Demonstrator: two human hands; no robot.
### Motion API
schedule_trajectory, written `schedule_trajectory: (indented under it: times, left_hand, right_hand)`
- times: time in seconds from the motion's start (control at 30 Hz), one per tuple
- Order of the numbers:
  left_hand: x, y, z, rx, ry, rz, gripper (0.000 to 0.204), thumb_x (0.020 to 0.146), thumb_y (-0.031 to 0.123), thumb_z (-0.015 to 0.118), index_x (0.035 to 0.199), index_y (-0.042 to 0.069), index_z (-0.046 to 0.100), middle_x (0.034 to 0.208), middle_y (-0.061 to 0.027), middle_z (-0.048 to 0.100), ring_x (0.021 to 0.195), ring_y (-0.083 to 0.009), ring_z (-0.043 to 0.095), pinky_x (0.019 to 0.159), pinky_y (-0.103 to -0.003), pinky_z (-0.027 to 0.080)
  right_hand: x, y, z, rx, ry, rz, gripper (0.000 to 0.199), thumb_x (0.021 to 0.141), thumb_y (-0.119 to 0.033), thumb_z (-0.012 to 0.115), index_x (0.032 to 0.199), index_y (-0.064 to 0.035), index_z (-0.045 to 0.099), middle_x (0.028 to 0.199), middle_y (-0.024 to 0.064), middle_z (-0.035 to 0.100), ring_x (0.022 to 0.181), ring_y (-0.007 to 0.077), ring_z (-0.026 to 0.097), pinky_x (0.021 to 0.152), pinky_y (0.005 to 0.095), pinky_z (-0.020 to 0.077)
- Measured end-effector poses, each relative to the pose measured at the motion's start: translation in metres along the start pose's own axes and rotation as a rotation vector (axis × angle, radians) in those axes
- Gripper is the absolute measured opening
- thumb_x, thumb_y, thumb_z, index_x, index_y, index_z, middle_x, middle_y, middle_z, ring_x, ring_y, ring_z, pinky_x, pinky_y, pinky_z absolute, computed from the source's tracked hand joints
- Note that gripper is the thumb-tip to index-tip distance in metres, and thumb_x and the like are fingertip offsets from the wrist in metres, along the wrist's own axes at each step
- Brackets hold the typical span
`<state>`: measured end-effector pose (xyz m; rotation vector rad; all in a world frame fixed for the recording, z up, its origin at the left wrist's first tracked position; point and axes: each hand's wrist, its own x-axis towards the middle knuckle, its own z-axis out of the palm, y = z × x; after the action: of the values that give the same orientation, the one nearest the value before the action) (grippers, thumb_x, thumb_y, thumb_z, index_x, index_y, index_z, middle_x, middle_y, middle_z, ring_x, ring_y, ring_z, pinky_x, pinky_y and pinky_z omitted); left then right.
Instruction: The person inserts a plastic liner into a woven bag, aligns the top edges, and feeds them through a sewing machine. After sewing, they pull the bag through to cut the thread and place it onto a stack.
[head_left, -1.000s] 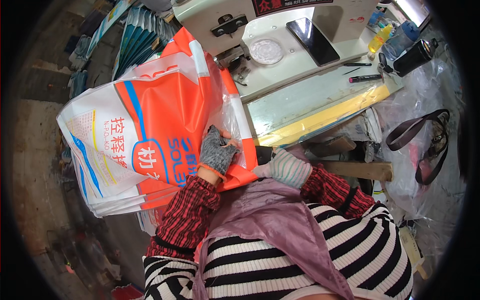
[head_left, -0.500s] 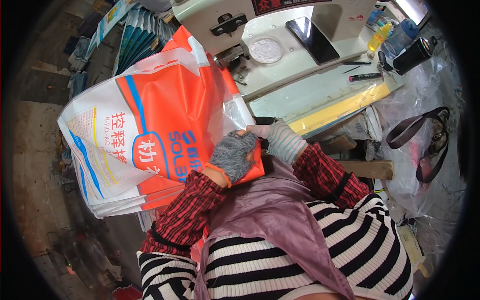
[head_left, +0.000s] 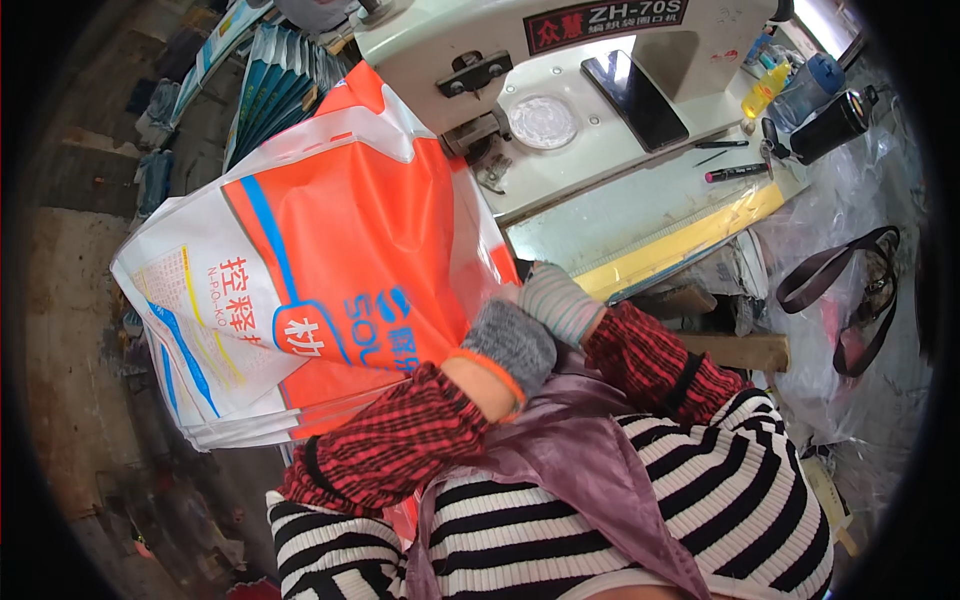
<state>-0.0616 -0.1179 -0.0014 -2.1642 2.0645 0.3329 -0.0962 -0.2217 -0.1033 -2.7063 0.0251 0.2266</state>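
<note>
A large orange and white woven plastic bag (head_left: 380, 230) lies on a stack of similar bags to the left, its upper right edge against the sewing machine (head_left: 480, 130). My left hand (head_left: 512, 345), in a grey knitted glove, is bent over the bag's near right corner; its fingers are hidden behind the back of the hand. Just beyond it, my right hand (head_left: 558, 302), in a pale striped glove, pinches the bag's right edge, fingertips partly covered. The two hands are close together, in front of the machine's table.
A black phone (head_left: 636, 100) and a round white disc (head_left: 543, 121) lie on the machine bed. Pens (head_left: 735, 173), a yellow bottle (head_left: 765, 92) and a black flask (head_left: 832, 127) are at right. A dark strap (head_left: 840, 290) hangs over clear plastic. Folded blue-green bags (head_left: 275, 90) stand behind.
My left hand has moved right and turned, its wrist bending so the fingers drop out of sight. The right hand has shifted slightly nearer me. The bag's near right corner is now covered.
</note>
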Motion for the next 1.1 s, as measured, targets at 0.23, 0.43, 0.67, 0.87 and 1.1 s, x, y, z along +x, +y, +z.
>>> schedule_trajectory:
  times: [0.23, 0.43, 0.67, 0.87, 1.1]
  left_hand:
    - [0.048, -0.067, -0.021, 0.205, -0.359, -0.205, 0.023, 0.077, 0.019, 0.051, 0.09, 0.01, 0.067, 0.084, -0.0104, 0.066, 0.08, -0.0264, 0.064, 0.065, -0.041, 0.05]
    - [0.049, -0.165, -0.021, -0.033, -0.042, -0.579, 0.028, 0.075, 0.023, 0.052, 0.1, 0.021, 0.064, 0.093, -0.0125, 0.065, 0.086, -0.0316, 0.062, 0.073, -0.043, 0.049]
    - [0.033, -0.157, 0.042, -0.314, 0.388, -0.972, 0.024, 0.077, 0.016, 0.051, 0.096, 0.004, 0.058, 0.097, -0.021, 0.06, 0.089, -0.0353, 0.06, 0.075, -0.045, 0.048]
    - [0.001, -0.077, 0.109, -0.362, 0.401, -0.732, 0.028, 0.074, 0.007, 0.05, 0.1, -0.001, 0.051, 0.093, -0.0234, 0.058, 0.088, -0.0355, 0.058, 0.074, -0.044, 0.047]
    - [-0.112, -0.01, 0.061, -0.6, 0.764, -0.411, 0.028, 0.076, 0.017, 0.064, 0.097, 0.0, 0.056, 0.091, -0.0143, 0.059, 0.086, -0.0302, 0.057, 0.074, -0.038, 0.046]
  right_hand:
    - [0.066, 0.044, 0.0, 0.131, 0.08, -0.027, 0.039, 0.084, -0.042, 0.047, 0.092, -0.008, 0.064, 0.081, 0.0211, 0.062, 0.083, 0.037, 0.06, 0.074, 0.0411, 0.0465]
    - [0.045, 0.017, -0.038, 1.06, -0.003, 0.583, 0.043, 0.079, -0.047, 0.054, 0.07, -0.006, 0.064, 0.054, 0.004, 0.055, 0.053, 0.0135, 0.051, 0.054, 0.0273, 0.0409]
    - [0.032, -0.003, -0.07, 0.978, 0.042, 0.384, 0.034, 0.08, -0.038, 0.058, 0.088, -0.0057, 0.063, 0.065, 0.0037, 0.06, 0.062, 0.014, 0.055, 0.062, 0.0269, 0.0442]
    - [0.069, -0.058, -0.113, 1.293, 0.482, 0.225, 0.035, 0.077, -0.025, 0.066, 0.106, -0.0069, 0.059, 0.087, 0.0028, 0.063, 0.077, 0.0125, 0.056, 0.074, 0.0245, 0.0448]
    - [0.065, -0.084, -0.113, 1.236, 0.353, 0.058, 0.011, 0.079, -0.014, 0.063, 0.082, -0.0057, 0.056, 0.075, -0.0015, 0.056, 0.071, 0.0063, 0.052, 0.066, 0.022, 0.0439]
